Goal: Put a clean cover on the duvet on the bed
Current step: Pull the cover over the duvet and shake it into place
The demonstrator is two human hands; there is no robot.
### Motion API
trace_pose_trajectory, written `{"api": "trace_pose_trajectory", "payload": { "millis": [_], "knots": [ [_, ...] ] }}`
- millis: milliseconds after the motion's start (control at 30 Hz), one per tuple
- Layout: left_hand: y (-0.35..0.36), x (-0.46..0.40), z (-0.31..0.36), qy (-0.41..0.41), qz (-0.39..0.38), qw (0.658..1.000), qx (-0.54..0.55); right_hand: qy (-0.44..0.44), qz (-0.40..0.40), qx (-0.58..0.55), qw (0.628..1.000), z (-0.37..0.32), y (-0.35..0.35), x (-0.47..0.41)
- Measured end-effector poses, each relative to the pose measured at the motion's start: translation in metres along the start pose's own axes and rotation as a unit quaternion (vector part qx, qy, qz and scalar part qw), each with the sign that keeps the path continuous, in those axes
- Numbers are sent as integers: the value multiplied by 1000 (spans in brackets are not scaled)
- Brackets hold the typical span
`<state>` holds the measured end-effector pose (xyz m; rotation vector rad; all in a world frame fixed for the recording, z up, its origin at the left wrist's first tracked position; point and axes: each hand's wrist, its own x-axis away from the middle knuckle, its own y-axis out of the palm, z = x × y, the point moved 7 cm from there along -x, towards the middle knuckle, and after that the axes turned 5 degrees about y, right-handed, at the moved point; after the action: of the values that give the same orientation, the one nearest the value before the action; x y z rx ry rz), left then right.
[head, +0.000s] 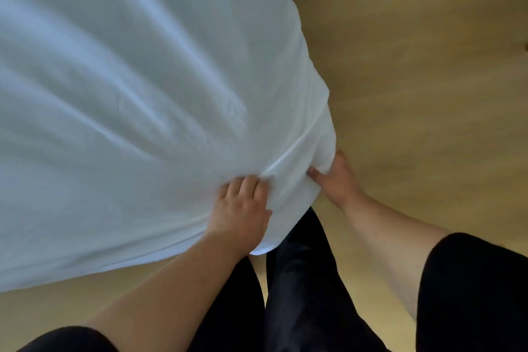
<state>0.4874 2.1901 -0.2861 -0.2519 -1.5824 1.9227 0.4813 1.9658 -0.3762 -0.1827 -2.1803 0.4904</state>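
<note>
white woven-cloth duvet cover: matt, soft, creased in long radiating folds | pale tan wood-look floor: smooth, faint low sheen, grain blurred | black cloth trousers: matt | black cloth short sleeves: matt

Soft, even daylight, perhaps from the left; motion-blurred white fabric, wide-angle stretch at the edges.
</note>
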Motion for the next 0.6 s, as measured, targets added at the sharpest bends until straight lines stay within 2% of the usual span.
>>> {"api": "trace_pose_trajectory", "payload": {
  "millis": [67, 100, 233, 433, 500, 600],
  "knots": [
    [10, -13, -1, -25, -15, 999, -19, 7, -72, -89, 993, 4, 15, 0],
    [15, -16, 0, -23, -14, 999, -32, 12, -74, -110, 991, 9, 17, -1],
    [16, -8, 5, 5, 34, 998, -58, 29, -3, -134, 991, 21, 1, 14],
    [12, 44, 33, 51, 116, 991, -39, -77, 154, 35, 984, -2, -49, 72],
    [21, 61, 43, 77, 112, 990, -34, -79, 171, 90, 978, 0, -62, 78],
    [52, 79, 46, 68, 67, 994, -58, -82, 156, 130, 976, 13, -57, 63]
  ]
}}
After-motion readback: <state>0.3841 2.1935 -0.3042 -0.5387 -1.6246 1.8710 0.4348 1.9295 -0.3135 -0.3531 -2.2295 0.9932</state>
